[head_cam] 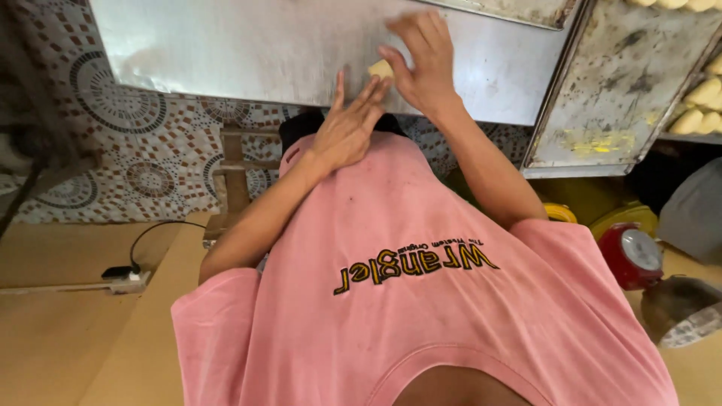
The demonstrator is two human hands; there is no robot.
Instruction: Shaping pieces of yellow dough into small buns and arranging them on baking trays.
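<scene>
A red kitchen scale with a round white dial stood low at the right, beside a yellow container and a grey rounded object too blurred to name. Against the patterned tile floor stood a wooden stool, and a black cable ran to a white power strip on the tan board at the left. A stained baking tray leaned at the right, with pale dough rolls on a rack past it. On the steel bench, near its front edge, the right hand pinched a small piece of yellowish dough between thumb and fingers. The left hand lay open, fingers straight, fingertips touching the dough. The lump was too small to show a long axis.
</scene>
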